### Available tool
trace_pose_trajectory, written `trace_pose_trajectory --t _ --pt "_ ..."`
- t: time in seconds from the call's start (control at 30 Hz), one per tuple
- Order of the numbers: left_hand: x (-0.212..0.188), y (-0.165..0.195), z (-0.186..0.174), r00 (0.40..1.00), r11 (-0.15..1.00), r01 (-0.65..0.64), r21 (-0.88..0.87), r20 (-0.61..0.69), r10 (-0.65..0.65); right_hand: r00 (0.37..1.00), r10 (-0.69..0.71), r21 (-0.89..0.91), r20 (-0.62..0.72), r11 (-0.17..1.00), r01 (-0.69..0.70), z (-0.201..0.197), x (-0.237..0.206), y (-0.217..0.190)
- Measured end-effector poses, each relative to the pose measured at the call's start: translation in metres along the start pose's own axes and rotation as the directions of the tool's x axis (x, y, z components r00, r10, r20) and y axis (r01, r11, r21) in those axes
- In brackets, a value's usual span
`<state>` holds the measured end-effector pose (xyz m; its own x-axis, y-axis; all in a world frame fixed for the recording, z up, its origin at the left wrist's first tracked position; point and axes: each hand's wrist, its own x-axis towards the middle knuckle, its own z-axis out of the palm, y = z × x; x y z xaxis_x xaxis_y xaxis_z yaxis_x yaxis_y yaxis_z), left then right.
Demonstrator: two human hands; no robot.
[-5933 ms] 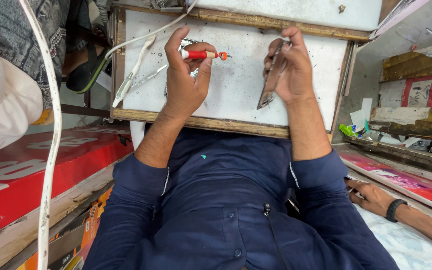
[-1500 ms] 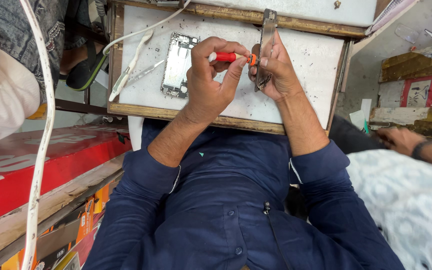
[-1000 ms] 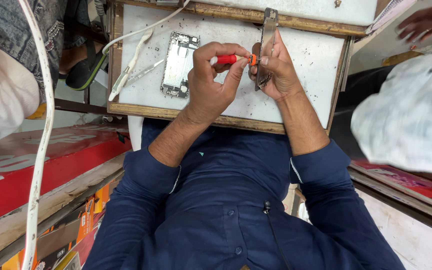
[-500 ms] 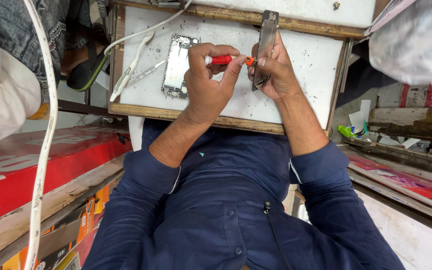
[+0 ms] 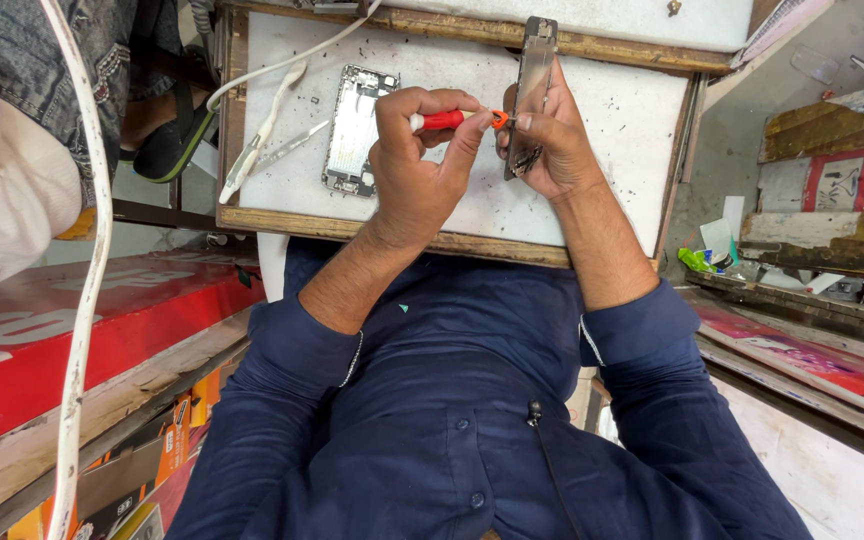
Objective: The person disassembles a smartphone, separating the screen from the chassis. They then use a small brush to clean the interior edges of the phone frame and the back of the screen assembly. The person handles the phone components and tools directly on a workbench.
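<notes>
Screwdriver (image 5: 444,120), red-handled with an orange collar, lies crosswise at 12 o'clock in the view, pinched between the thumb and fingers of the left hand (image 5: 417,160). Its tip points toward 3 o'clock and meets the phone screen panel (image 5: 530,90), which the right hand (image 5: 544,150) grips closed around the lower end, holding it upright on edge. Both hands work above the white worktop (image 5: 612,130). At 9 o'clock from the left hand, the opened phone body (image 5: 354,130) rests flat, with tweezers (image 5: 287,148) and a white cable (image 5: 262,130) just beside it.
</notes>
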<state>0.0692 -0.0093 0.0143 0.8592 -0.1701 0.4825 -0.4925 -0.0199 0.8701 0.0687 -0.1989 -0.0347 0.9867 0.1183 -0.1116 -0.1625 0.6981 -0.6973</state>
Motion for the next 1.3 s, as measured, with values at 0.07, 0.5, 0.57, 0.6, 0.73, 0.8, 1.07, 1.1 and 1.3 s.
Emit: trace_pose_trajectory --t 0.07,0.5,0.57,0.6,0.73,0.8,1.07,1.1,1.3 --pt "0.000 0.001 0.000 1.000 1.000 -0.009 -0.001 0.012 0.009 1.000 0.009 -0.002 -0.006 1.000 -0.009 -0.001 0.000 0.000" --pt "0.011 -0.001 -0.006 0.937 0.929 -0.317 0.192 0.211 0.277 0.999 -0.012 0.091 0.031 0.996 0.010 -0.006 0.003 0.004" --pt "0.012 0.000 -0.006 0.946 0.934 -0.291 0.209 0.212 0.247 0.999 -0.019 0.083 0.037 0.996 0.016 -0.006 0.003 0.004" --pt "0.012 0.001 -0.006 0.939 0.946 -0.287 0.154 0.240 0.246 1.000 -0.019 0.098 0.024 0.995 0.017 -0.007 0.003 0.004" --pt "0.014 0.004 -0.007 0.949 0.953 -0.251 0.169 0.239 0.208 0.999 -0.020 0.113 0.031 0.994 0.017 -0.007 0.003 0.005" --pt "0.015 0.005 -0.008 0.968 0.941 -0.213 0.262 0.190 0.166 0.999 -0.025 0.090 0.048 0.996 0.021 -0.007 0.003 0.005" --pt "0.023 0.006 -0.019 0.948 0.910 -0.285 0.300 0.230 0.221 1.000 -0.017 -0.002 -0.024 1.000 0.017 -0.006 0.002 0.003" --pt "0.023 0.006 -0.020 0.954 0.911 -0.264 0.316 0.224 0.199 1.000 -0.019 -0.007 -0.014 1.000 0.019 -0.005 0.001 0.003" --pt "0.028 0.001 -0.024 0.941 0.934 -0.255 0.252 0.287 0.180 0.999 -0.030 -0.012 -0.030 1.000 0.029 -0.003 0.003 0.001"
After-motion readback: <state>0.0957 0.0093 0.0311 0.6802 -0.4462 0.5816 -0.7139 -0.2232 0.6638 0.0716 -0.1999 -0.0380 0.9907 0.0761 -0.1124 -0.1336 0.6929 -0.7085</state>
